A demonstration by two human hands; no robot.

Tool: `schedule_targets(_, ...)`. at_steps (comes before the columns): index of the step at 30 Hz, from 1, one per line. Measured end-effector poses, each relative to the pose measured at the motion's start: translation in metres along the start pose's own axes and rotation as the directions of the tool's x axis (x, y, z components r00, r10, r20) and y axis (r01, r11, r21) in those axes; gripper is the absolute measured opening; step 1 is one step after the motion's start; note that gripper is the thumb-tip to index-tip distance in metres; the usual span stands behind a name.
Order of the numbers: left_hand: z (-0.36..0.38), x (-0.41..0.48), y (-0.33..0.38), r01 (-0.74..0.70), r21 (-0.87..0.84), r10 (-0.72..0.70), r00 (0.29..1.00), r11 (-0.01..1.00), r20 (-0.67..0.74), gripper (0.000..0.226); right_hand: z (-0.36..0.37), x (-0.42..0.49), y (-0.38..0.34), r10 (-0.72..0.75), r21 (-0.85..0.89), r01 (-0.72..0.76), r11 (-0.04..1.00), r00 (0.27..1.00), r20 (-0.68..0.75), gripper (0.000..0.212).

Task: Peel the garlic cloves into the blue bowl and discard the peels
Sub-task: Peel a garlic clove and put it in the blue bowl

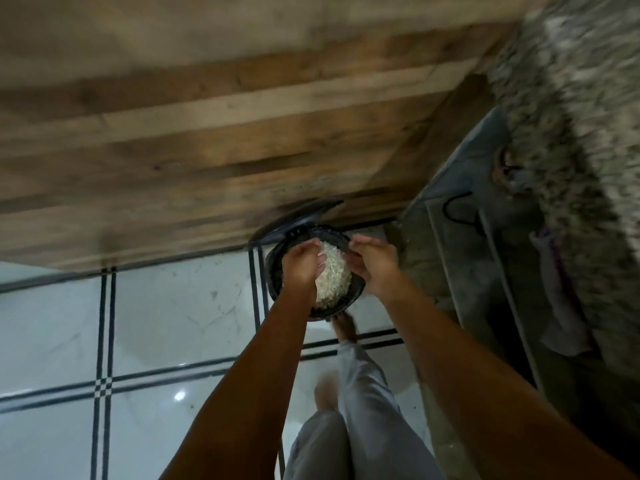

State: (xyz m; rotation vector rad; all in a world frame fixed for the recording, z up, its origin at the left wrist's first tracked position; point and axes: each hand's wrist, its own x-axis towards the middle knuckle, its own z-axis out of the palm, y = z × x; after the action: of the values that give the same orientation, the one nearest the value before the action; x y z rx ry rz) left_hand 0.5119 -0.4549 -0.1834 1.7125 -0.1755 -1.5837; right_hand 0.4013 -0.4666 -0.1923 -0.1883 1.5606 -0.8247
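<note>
Both forearms reach down over the tiled floor point(166, 306). Left hand point(300, 263) and right hand point(372, 265), fingers loosely cupped, flank a pile of garlic peels point(333, 275) above the black-lined bin point(273, 268), its lid point(298, 216) raised against the wooden cabinet point(207, 133); grip unclear. No writing is legible.

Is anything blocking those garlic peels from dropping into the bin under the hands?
Nothing visible does. The bin stands with its lid tipped up and back, and the pale peels sit right over its black-lined mouth between the left hand and right hand. A foot rests at the bin's base, outside the opening.
</note>
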Motion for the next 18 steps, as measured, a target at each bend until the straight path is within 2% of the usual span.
schedule_targets(4, 0.027, -0.08, 0.024, -0.117, 0.067, 0.106, 0.985, 0.991, 0.138, 0.016, -0.044, -0.083, -0.032, -0.169, 0.153, 0.167, 0.974, 0.986, -0.005, 0.024)
schedule_targets(8, 0.074, -0.17, 0.019, -0.2, 0.067, 0.165, 0.924, 0.978, 0.344, 0.016, -0.115, -0.165, -0.051, -0.278, 0.294, 0.298, 0.908, 0.954, -0.108, 0.017)
schedule_targets(10, 0.101, -0.21, 0.006, -0.234, 0.103, 0.158, 0.864, 0.967, 0.478, 0.014, -0.158, -0.2, -0.053, -0.333, 0.344, 0.381, 0.858, 0.923, -0.191, 0.009)
schedule_targets(13, 0.143, -0.267, -0.025, -0.296, 0.198, 0.104, 0.758, 0.934, 0.644, 0.017, -0.23, -0.249, -0.047, -0.39, 0.435, 0.506, 0.745, 0.859, -0.331, 0.008)
schedule_targets(18, 0.2, -0.363, -0.1, -0.388, 0.31, -0.035, 0.574, 0.868, 0.818, 0.017, -0.344, -0.325, -0.019, -0.349, 0.41, 0.636, 0.654, 0.734, -0.582, 0.009)
